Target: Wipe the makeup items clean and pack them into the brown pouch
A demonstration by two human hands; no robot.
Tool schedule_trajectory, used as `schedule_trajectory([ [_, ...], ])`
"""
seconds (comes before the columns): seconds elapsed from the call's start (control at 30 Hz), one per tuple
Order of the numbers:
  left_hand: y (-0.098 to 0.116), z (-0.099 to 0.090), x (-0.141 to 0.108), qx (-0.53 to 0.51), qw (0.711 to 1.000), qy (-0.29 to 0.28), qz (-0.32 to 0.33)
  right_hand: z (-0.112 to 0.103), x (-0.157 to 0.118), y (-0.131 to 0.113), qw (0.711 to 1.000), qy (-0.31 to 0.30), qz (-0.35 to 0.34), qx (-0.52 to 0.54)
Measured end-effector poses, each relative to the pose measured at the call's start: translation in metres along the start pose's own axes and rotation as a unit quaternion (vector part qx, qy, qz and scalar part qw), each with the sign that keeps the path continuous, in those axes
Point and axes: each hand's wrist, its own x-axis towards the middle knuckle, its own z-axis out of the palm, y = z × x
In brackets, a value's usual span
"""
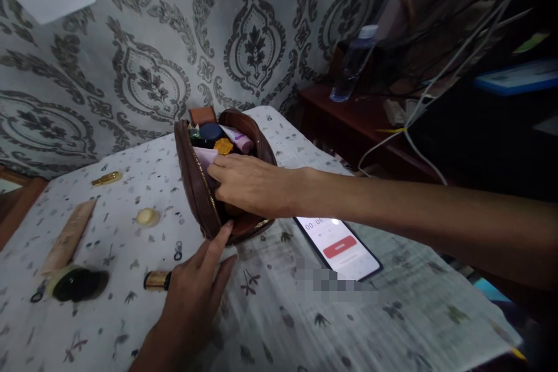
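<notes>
An unzipped brown pouch (pixel 198 200) stands on the patterned white cloth, full of small items. My right hand (pixel 244 183) reaches into it with fingers curled at a lilac packet (pixel 206 158), which they seem to pinch; the fingertips are partly hidden. Behind that hand, a yellow flower-shaped item (pixel 224 146), a dark blue round lid (pixel 211 131) and a pink-and-white tube (pixel 239 138) lie inside the pouch. My left hand (pixel 194 285) touches the pouch's near rim with its outstretched index finger, thumb apart. Beside its knuckles lies a small black-and-gold cylinder (pixel 157 281).
Left on the cloth are a beige tube (pixel 70 235), a dark-lidded jar (pixel 74 283), a small cream-lidded jar (pixel 147 217) and a gold vial (pixel 107 178). A phone (pixel 349 250) lies under my right forearm. A bottle (pixel 354 64) and cables (pixel 425 96) are at the right.
</notes>
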Motion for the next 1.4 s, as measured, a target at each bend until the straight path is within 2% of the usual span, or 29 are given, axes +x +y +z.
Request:
schedule_trajectory([
  [0.13,0.000,-0.006,-0.005,0.004,1.000,0.011,-0.007,-0.009,-0.004,0.002,0.998,0.037,0.040,0.011],
  [0.3,-0.020,-0.032,-0.033,0.020,0.996,0.036,-0.085,-0.021,-0.030,-0.012,0.981,0.124,0.134,0.068],
  [0.37,-0.037,-0.047,-0.045,0.013,0.993,0.026,-0.116,-0.017,-0.042,-0.028,0.970,0.171,0.141,0.104],
  [0.43,-0.055,-0.062,-0.057,0.029,0.983,0.049,-0.172,-0.008,-0.051,-0.050,0.958,0.199,0.128,0.163],
  [0.5,-0.071,-0.074,-0.065,0.039,0.967,0.064,-0.245,0.006,-0.055,-0.073,0.947,0.190,0.100,0.237],
  [0.57,-0.080,-0.077,-0.069,0.015,0.954,0.076,-0.290,0.023,-0.051,-0.096,0.943,0.148,0.080,0.288],
  [0.63,-0.080,-0.072,-0.069,-0.014,0.954,0.073,-0.289,0.042,-0.038,-0.117,0.945,0.091,0.090,0.301],
  [0.67,-0.077,-0.066,-0.068,-0.025,0.959,0.063,-0.274,0.051,-0.029,-0.125,0.944,0.056,0.107,0.306],
  [0.73,-0.068,-0.051,-0.065,-0.029,0.973,0.029,-0.225,0.069,-0.007,-0.139,0.937,0.022,0.162,0.308],
  [0.83,-0.057,-0.031,-0.062,0.039,0.987,-0.024,-0.155,0.087,0.028,-0.152,0.932,-0.036,0.244,0.266],
  [0.9,-0.057,-0.024,-0.062,0.091,0.985,-0.046,-0.139,0.094,0.044,-0.157,0.928,-0.054,0.277,0.242],
  [1.07,-0.075,-0.024,-0.070,0.101,0.974,-0.053,-0.195,0.100,0.056,-0.163,0.932,-0.033,0.289,0.218],
  [1.17,-0.092,-0.026,-0.076,0.053,0.968,-0.028,-0.243,0.103,0.053,-0.162,0.923,-0.008,0.298,0.243],
  [1.23,-0.102,-0.026,-0.079,0.003,0.964,-0.012,-0.267,0.107,0.052,-0.162,0.912,0.029,0.299,0.279],
  [1.3,-0.108,-0.026,-0.081,-0.044,0.961,-0.004,-0.274,0.113,0.051,-0.162,0.890,0.078,0.292,0.342],
  [1.4,-0.108,-0.027,-0.083,-0.071,0.964,-0.002,-0.256,0.122,0.050,-0.163,0.820,0.143,0.291,0.472],
])
